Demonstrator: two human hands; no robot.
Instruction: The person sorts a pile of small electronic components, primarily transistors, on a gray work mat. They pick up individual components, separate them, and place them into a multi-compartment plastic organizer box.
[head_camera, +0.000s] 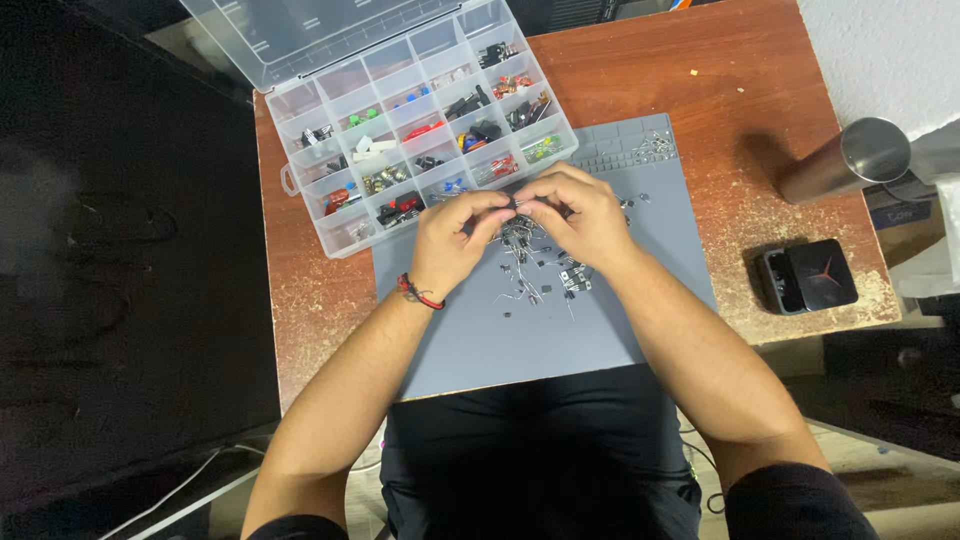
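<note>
Both hands meet over the middle of the mat: the left hand (455, 240) and the right hand (580, 215) have their fingertips pressed together on one small dark component (512, 205), held just above the pile of loose components (535, 265). It is too small to tell what sort of part it is, or which hand bears most of it.

That pinch is the weak spot. A part this tiny can spring out of the fingers, I judge, and land in the scatter right beneath, where it would be lost among look-alikes. Thin wire legs in that heap could also bend under a wrist coming down.

The grey work mat (520, 340) lies under everything; its near edge sits at the table's edge, so a rolling piece could drop into the lap. Just beyond the knuckles, the clear compartment box (420, 120) stands open, lid back, and a careless nudge could jumble its sorted bins. Far right, a metal cylinder (845, 160) and a black case (808, 275) stay well apart.
</note>
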